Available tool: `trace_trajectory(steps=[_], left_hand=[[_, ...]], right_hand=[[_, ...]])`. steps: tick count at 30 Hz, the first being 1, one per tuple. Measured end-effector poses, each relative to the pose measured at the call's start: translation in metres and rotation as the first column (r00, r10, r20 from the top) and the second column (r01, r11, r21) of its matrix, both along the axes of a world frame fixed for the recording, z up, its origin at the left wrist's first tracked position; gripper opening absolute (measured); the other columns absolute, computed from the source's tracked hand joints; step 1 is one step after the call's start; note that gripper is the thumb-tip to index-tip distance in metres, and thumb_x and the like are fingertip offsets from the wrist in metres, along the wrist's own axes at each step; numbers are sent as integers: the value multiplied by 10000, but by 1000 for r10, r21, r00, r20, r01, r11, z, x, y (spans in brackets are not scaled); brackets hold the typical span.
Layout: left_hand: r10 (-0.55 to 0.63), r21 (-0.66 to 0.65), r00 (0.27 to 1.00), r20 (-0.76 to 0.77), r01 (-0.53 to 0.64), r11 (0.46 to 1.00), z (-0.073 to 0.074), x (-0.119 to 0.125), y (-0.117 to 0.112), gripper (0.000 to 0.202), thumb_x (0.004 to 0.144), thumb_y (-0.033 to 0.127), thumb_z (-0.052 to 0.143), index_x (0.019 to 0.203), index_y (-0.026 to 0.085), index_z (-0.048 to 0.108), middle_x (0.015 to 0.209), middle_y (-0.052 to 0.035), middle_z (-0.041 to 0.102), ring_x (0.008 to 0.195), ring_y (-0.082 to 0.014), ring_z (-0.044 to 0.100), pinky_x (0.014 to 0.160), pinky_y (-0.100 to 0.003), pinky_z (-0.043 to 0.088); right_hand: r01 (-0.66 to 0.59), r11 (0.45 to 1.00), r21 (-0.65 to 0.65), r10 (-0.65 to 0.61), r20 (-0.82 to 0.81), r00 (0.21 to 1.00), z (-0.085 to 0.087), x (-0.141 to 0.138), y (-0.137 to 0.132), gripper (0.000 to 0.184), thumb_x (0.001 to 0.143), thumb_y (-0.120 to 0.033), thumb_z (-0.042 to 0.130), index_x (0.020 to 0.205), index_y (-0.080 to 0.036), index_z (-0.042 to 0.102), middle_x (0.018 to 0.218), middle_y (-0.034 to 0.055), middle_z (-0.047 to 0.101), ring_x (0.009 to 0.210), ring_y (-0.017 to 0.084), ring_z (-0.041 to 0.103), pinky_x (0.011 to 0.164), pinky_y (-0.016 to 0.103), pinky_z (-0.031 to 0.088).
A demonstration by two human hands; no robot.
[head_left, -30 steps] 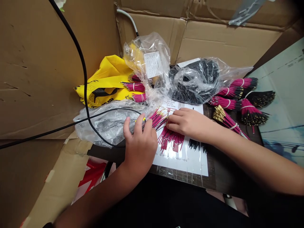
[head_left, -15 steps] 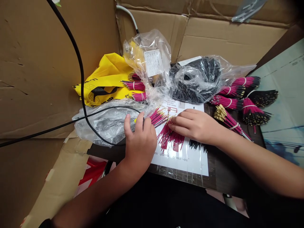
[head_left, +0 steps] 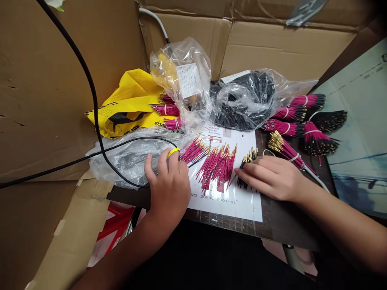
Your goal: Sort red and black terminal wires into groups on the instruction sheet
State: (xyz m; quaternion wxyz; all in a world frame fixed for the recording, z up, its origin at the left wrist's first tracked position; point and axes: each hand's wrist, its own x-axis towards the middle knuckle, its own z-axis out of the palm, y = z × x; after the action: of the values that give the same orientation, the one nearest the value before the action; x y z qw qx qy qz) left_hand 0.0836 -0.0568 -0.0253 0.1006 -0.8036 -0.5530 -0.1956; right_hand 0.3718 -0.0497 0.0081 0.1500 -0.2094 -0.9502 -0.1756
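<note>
My left hand (head_left: pixel 169 187) is shut around the end of a bundle of magenta wires (head_left: pixel 193 151) with gold pin tips, and a yellow band (head_left: pixel 173 152) shows between its fingers. Loose magenta wires (head_left: pixel 216 167) lie fanned on a white printed sheet (head_left: pixel 232 205). My right hand (head_left: pixel 272 178) rests at the sheet's right side, its fingertips on a small bunch of black wires (head_left: pixel 245 171) with gold tips. Tied magenta-and-black bundles (head_left: pixel 290 121) lie just beyond it.
A clear bag of black wires (head_left: pixel 242 102) and a labelled clear bag (head_left: pixel 181 68) stand behind the sheet. A yellow bag (head_left: pixel 127 108), a grey plastic bag (head_left: pixel 130 161) and a black cable (head_left: pixel 96 117) lie left. Cardboard walls (head_left: pixel 272 48) rise behind the dark tabletop (head_left: pixel 281 223).
My right hand has slid right, off the magenta wires and onto the black ones, leaving the magenta wires uncovered and fanned out. My left hand stays on its bundle, with the yellow band more visible.
</note>
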Motion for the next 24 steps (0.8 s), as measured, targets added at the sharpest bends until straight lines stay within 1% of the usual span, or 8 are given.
trace_trajectory(steps=[3,6,8,11,14,16,19,24], left_hand=[[22,-1,1000,-9,-22,1000,2,-2,-2,93,921,113,553,897,144,637,1301,-189,665,1349,-407,517,1161,-713,236],[39,3,999,-28,-39,999,3,-2,-3,82,936,140,561,890,139,629,1316,-189,662,1355,-419,516,1160,-712,237],[44,3,998,-37,-44,999,4,-3,-5,89,944,150,560,884,138,625,1318,-190,661,1353,-420,520,1157,-712,243],[40,16,998,-44,-39,999,3,-3,-7,82,943,157,568,887,137,624,1323,-194,660,1347,-424,526,1153,-718,246],[34,21,998,-43,-34,999,3,-2,-10,55,931,155,583,904,139,628,1340,-196,652,1349,-426,526,1155,-726,240],[28,20,999,-42,-27,999,3,-1,-11,50,928,155,585,907,142,628,1346,-194,651,1346,-421,530,1160,-721,241],[17,23,999,-37,-17,1000,2,0,-13,54,931,159,582,898,148,623,1336,-189,658,1339,-411,540,1165,-708,246],[16,23,1000,-23,-15,1000,2,-2,-14,62,937,174,577,890,153,611,1329,-185,661,1327,-402,549,1166,-694,248]], right_hand=[[36,999,0,-36,39,999,-3,14,-10,224,901,-40,662,1120,-87,664,904,84,726,721,166,580,653,330,474],[76,997,-24,-74,88,993,-8,25,-17,276,910,-14,628,1177,-83,647,948,88,734,731,169,582,673,335,474],[110,992,-57,-104,108,989,-10,27,-17,297,927,-24,610,1217,-82,634,981,97,733,754,177,596,687,339,474],[161,984,-80,-153,99,983,-10,19,-8,283,968,-74,582,1246,-90,630,982,100,724,787,187,610,678,335,458],[187,980,-69,-179,106,978,-6,0,10,249,1008,-99,515,1214,-109,654,960,90,711,779,176,600,654,324,427],[185,981,-59,-174,153,973,-5,-13,24,240,1021,-108,483,1159,-129,677,963,83,705,776,175,585,644,323,405],[171,984,-57,-154,230,961,-6,-25,38,217,1023,-121,480,1061,-145,692,952,74,692,779,185,561,642,333,376],[143,986,-83,-118,257,959,-7,-30,44,206,1010,-92,483,942,-141,672,896,72,665,756,174,517,642,331,332]])
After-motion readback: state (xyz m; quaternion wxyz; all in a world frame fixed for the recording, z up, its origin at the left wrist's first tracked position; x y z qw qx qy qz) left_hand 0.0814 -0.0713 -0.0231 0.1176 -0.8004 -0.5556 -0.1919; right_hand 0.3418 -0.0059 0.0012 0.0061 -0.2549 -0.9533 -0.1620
